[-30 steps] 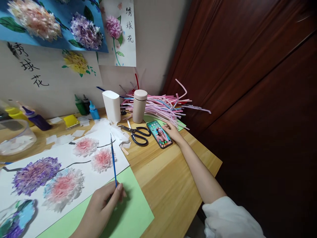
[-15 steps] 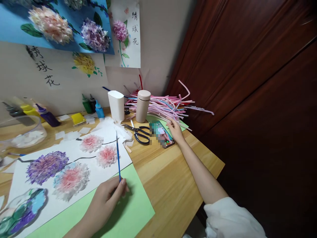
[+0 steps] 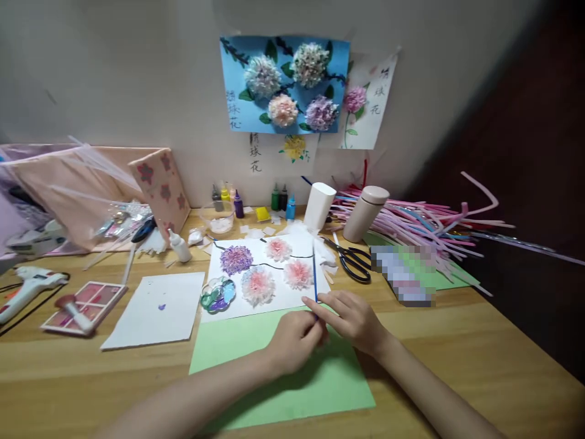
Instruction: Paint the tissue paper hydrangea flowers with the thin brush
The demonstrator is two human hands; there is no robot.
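A blue paintbrush stands upright, tip up, with my left hand closed around its lower handle. My right hand reaches in from the right, fingers stretched out, and its index finger crosses the brush just above my left hand. Whether it presses on the brush I cannot tell. Behind both hands lies a white sheet bearing painted dark branches, a purple paper flower and pink-white paper flowers. A flower-shaped palette with green, blue and purple paint rests at the sheet's left side. Green paper lies beneath.
Black-handled scissors, a blurred-out phone, a beige bottle and pipe cleaners are on the right. Paint bottles stand behind. A glue gun, a makeup palette and white paper lie left.
My right hand has left the phone and come over to the brush in my left hand. The view has swung left, bringing the left side of the table into sight.
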